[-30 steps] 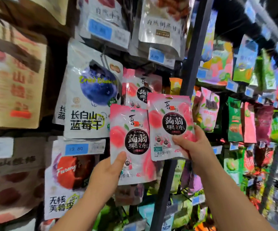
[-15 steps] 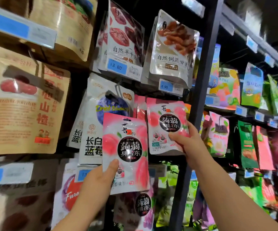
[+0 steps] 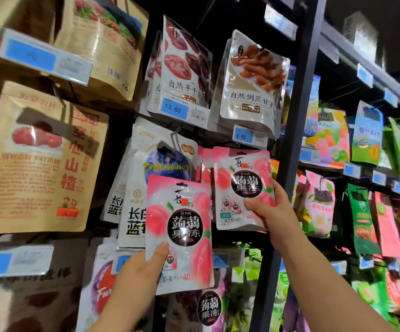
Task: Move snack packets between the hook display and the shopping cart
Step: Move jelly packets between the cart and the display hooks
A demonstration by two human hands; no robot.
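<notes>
Head view: pinches the lower konjac jelly packet [image 3: 182, 226] in left hand [image 3: 139, 267], thumb across its front; grips the upper konjac jelly packet [image 3: 242, 183] in right hand [image 3: 273, 212], up against the hook display [image 3: 298, 140]. Likely midway, with neither hung and no cart in sight.

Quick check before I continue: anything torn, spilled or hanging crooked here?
Nothing looks torn or spilled. The dried blueberry packets hang tilted and fanned apart on their hook. The lower pink packet in the left hand and the upper pink packet in the right hand look intact.
</notes>
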